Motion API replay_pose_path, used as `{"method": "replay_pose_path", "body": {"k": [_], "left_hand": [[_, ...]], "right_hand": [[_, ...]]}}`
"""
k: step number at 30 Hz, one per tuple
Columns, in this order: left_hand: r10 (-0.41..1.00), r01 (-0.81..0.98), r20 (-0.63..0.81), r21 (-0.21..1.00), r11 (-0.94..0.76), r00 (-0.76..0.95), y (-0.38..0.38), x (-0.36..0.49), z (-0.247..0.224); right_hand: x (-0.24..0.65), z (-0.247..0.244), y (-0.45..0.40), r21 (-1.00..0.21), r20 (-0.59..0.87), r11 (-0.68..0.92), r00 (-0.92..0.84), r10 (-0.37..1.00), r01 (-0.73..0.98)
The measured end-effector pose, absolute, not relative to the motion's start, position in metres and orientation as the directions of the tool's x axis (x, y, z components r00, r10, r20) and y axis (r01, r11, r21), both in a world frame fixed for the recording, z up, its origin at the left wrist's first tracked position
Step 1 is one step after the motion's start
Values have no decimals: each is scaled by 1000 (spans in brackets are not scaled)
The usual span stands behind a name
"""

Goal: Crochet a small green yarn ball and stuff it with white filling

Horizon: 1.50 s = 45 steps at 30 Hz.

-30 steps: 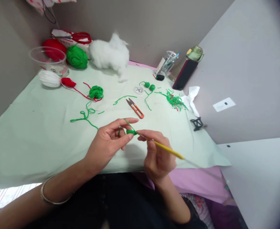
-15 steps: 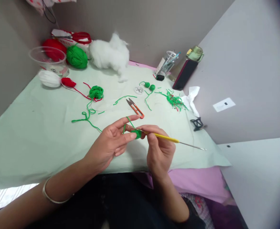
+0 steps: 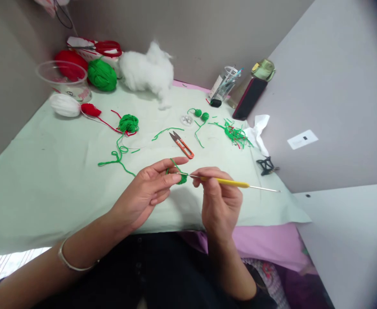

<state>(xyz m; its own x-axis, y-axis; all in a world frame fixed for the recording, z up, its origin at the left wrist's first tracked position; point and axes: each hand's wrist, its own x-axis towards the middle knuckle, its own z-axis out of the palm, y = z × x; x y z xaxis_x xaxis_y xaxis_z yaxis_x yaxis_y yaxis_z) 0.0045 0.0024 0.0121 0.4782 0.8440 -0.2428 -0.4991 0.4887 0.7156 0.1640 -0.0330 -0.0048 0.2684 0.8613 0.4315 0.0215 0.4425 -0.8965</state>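
My left hand (image 3: 154, 182) pinches a small green crochet piece (image 3: 182, 178) between thumb and fingers, with green yarn looped over the raised index finger. My right hand (image 3: 220, 197) grips a crochet hook (image 3: 230, 183) by its yellow handle. The hook's left metal end reaches into the green piece; the other metal end points out to the right. A strand of green yarn (image 3: 123, 162) runs from behind my left hand to a small green yarn ball (image 3: 128, 123). Orange thread snips (image 3: 182, 146) lie just beyond my fingers.
White stuffing (image 3: 148, 71), a large green yarn ball (image 3: 102, 75) and a clear plastic tub (image 3: 61, 81) stand at the back left. Two green crocheted balls (image 3: 201, 114) lie mid-table. Green yarn scraps (image 3: 236, 134), a phone (image 3: 250, 98) and a black stand (image 3: 266, 165) are rightward.
My right hand has shifted slightly right with the crochet hook, which now lies flatter and sits less deep in the green piece. My left hand keeps its hold.
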Motion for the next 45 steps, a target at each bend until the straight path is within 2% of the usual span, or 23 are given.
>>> {"method": "replay_pose_path", "body": {"k": [4,9,12,14,17,20,22,25,28,30,32,39,45], "left_hand": [[848,-401,-216,807,434,484,-2,7,10],[844,-368,-218,826,427,491,-1,4,9],[850,-358,-221,835,418,477,-1,2,10],[857,-342,-224,847,406,464,-2,2,9],[888,-289,-212,892,346,408,-3,2,6],[924,-238,-173,935,263,342,-5,2,4],[921,-265,-185,922,283,342,-5,2,5],[880,-355,-238,848,394,410,-3,2,9],[848,-384,-256,804,453,464,-1,1,12],[842,-381,-265,799,465,471,0,1,14],[842,-378,-269,800,466,468,0,1,14],[850,-364,-260,818,446,458,-2,0,12],[884,-313,-243,870,380,398,-3,0,12]], "right_hand": [[165,-7,-33,-931,340,363,242,909,-52],[170,-4,-31,-929,272,318,234,934,-190],[170,-2,-31,-923,282,326,217,935,-204],[170,0,-34,-927,314,348,214,925,-141],[167,0,-41,-904,428,414,219,877,108],[163,-1,-48,-772,604,521,164,780,365],[161,-3,-49,-705,672,574,134,728,417],[161,-3,-46,-783,609,537,209,765,314],[163,-2,-40,-907,412,420,276,868,34],[165,-1,-37,-930,310,349,262,914,-116],[166,-2,-35,-934,265,313,250,931,-173],[167,-2,-37,-935,295,330,237,926,-127],[162,2,-43,-906,424,412,257,869,100]]}}
